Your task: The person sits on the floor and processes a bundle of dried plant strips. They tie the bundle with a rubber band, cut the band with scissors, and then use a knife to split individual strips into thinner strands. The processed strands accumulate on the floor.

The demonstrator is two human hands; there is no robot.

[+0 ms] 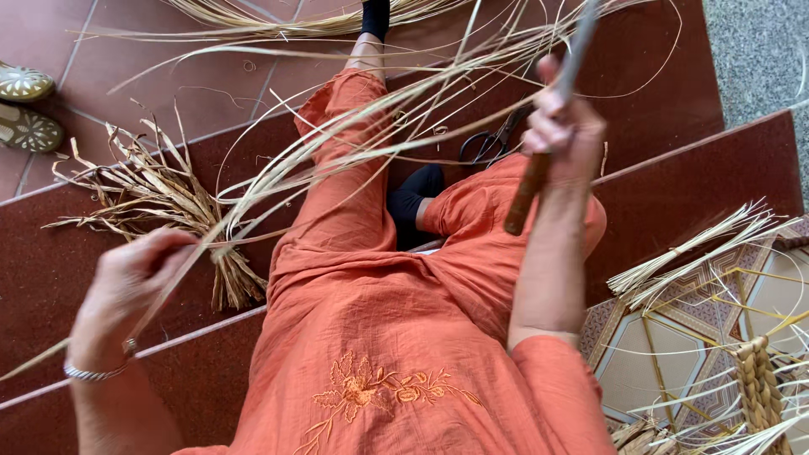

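Head cam, looking down at a seated person in orange clothing, on dark red steps [674, 181].

- Left hand [126, 291], lower left of frame: fingers closed, pinching a bunch of long pale straw strands [354, 126]. Strands fan out from the pinch toward upper right, crossing over the lap. My read: pinching at one end keeps them taut + separated so they can be worked one by one.
- Right hand [560, 126], upper centre-right: fist closed around a knife-like tool [548, 109], brown wooden handle sticking down below the fist, grey blade up past the top edge. Held upright among the strands, blade close to or touching them; can't tell exact contact, motion blur.
- Scissors [493, 143]: black handles, on the step just left of the right hand, near the knee. Prob. parked within reach.
- Pile of husk scraps [160, 202], mid left on the step, just beside the leg, looks like offcuts dropped to that side.
- Tied bundle of clean straws [699, 253] at right, lying on a patterned tile floor [640, 362]; braided piece [758, 388] at lower right.
- Two patterned slippers [25, 105], upper left, well apart from the work.
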